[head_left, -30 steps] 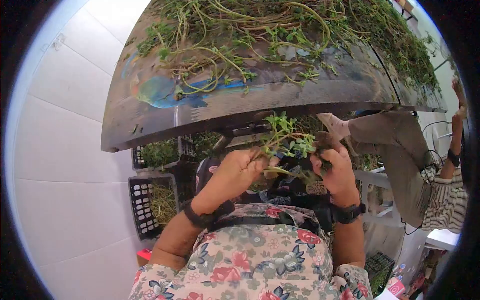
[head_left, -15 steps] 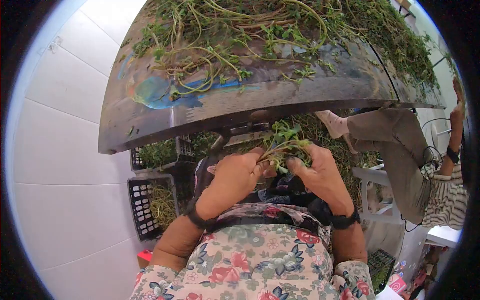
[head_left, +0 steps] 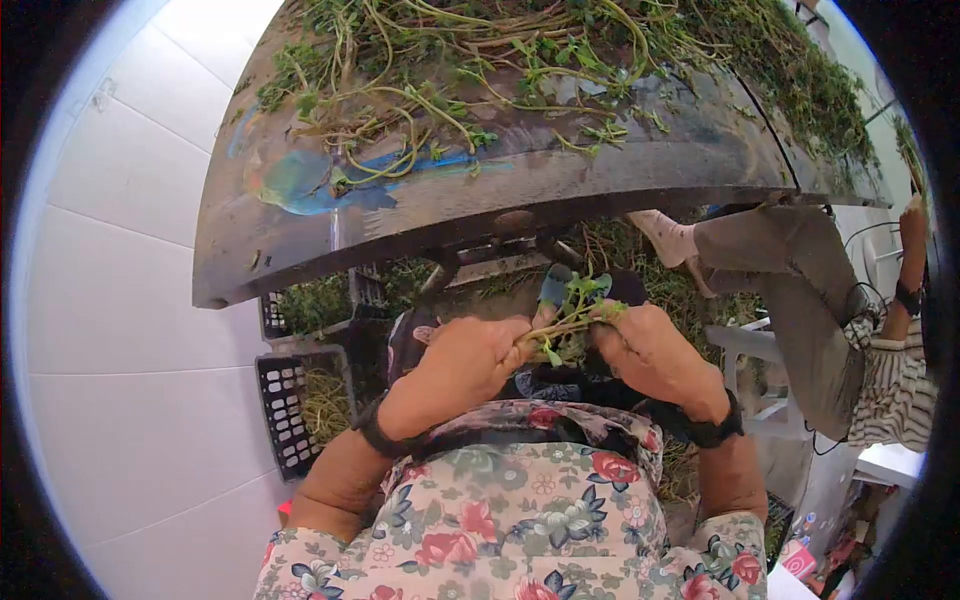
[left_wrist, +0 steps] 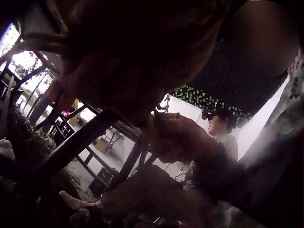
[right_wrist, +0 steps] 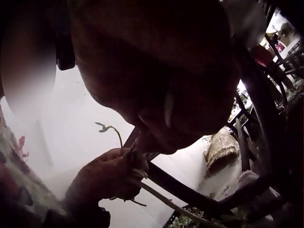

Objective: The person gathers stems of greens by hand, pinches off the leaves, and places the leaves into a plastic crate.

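Low in front of the lap, just below the table's front edge, a leafy green stem [head_left: 572, 322] spans the gap between both hands. The left hand [head_left: 462, 358] pinches its left end with curled fingers. At its right end, the right hand [head_left: 655, 358] has thumb and fingers bent in on the leafy part. In the right wrist view the left hand [right_wrist: 107, 173] grips thin stems, one [right_wrist: 173, 204] trailing down to the right. The left wrist view is dark, with the right hand [left_wrist: 183, 137] close to the left hand's fingers.
Long green stems [head_left: 520, 40] are heaped on the dark table [head_left: 450, 210]. Black crates [head_left: 283, 400] with greens stand at left, by a white wall [head_left: 130, 300]. A person's trousered leg [head_left: 800, 300] and a white stool [head_left: 745, 370] are at right.
The right hand came in from the right to the sprig, then drew slightly right and down. The left hand shifted slightly down and left. Fewer leaves show between the hands now.
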A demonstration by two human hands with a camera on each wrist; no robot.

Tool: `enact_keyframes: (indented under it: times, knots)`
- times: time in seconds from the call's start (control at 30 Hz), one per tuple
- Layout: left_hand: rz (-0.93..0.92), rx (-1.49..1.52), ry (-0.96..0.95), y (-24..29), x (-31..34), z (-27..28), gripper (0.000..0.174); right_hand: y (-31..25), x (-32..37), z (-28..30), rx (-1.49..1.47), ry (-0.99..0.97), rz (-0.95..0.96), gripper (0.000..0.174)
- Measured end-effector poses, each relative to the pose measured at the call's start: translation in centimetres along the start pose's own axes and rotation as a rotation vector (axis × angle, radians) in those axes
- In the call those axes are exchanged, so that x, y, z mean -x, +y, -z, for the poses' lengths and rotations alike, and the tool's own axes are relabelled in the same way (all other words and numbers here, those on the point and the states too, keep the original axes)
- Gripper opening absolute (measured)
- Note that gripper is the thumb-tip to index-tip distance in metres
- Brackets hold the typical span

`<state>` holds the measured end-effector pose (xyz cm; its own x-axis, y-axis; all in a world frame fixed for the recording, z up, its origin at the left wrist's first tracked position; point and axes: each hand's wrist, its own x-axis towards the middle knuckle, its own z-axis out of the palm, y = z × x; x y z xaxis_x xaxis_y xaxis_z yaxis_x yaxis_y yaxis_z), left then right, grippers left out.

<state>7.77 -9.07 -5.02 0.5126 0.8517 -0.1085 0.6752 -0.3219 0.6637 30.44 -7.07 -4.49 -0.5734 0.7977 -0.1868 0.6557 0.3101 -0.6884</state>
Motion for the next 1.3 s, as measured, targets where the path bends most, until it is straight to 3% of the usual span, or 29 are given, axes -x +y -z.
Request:
enact_keyframes:
  times: [0.17, 0.27, 0.37, 0.57, 0.67, 0.77, 0.87, 0.97, 1.07, 1.1, 1.2, 1.3]
  knots:
    - [-0.023, -0.031, -0.047, 0.4, -0.1, -1.0, 0.015, 2.6, -0.2, -2.0, 0.321, 0.207, -0.023, 0.013]
    - [-0.015, -0.107, -0.071, 1.1, -0.6, -1.7, 0.017, 3.4, -0.4, -2.5, 0.152, 0.313, -0.019, 0.012]
    - [-0.036, -0.200, -0.087, 1.4, -1.3, -2.0, 0.020, 4.6, -1.1, -3.8, 0.344, 0.277, -0.225, 0.012]
    - [-0.012, -0.238, -0.090, 2.1, -1.4, -1.8, 0.020, 8.3, -2.0, -5.7, 0.393, 0.377, -0.302, 0.016]
    - [0.008, -0.259, -0.073, 1.7, -1.1, -0.5, 0.018, 19.7, 0.5, -4.6, 0.768, 0.658, 0.124, 0.024]
    - [0.031, -0.230, -0.010, 0.9, -0.6, -0.4, 0.016, 11.2, 1.1, 0.0, -0.948, 0.285, -0.513, 0.033]
    - [-0.031, -0.228, 0.004, 0.9, -0.7, -0.9, 0.015, 6.5, 1.2, 0.9, -0.858, 0.087, -0.390, 0.048]
    - [-0.043, -0.228, -0.027, 1.2, -0.4, -0.8, 0.015, 6.1, -0.2, -0.1, -0.565, -0.016, -0.163, 0.058]
    - [-0.057, -0.237, -0.034, 1.2, -0.4, -0.8, 0.014, 2.5, -0.9, 0.7, -0.445, -0.159, -0.084, 0.057]
    - [-0.062, -0.242, -0.032, 1.1, -0.4, -0.7, 0.014, 2.2, -1.3, 0.5, -0.493, -0.146, 0.045, 0.047]
    - [-0.066, -0.249, -0.051, 0.9, -0.2, -0.7, 0.014, 1.5, -1.6, 0.3, -0.634, -0.162, -0.100, 0.037]
    - [-0.052, -0.248, -0.097, 0.8, -0.1, -0.6, 0.016, 1.3, -1.8, -0.1, -0.618, -0.112, -0.117, 0.029]
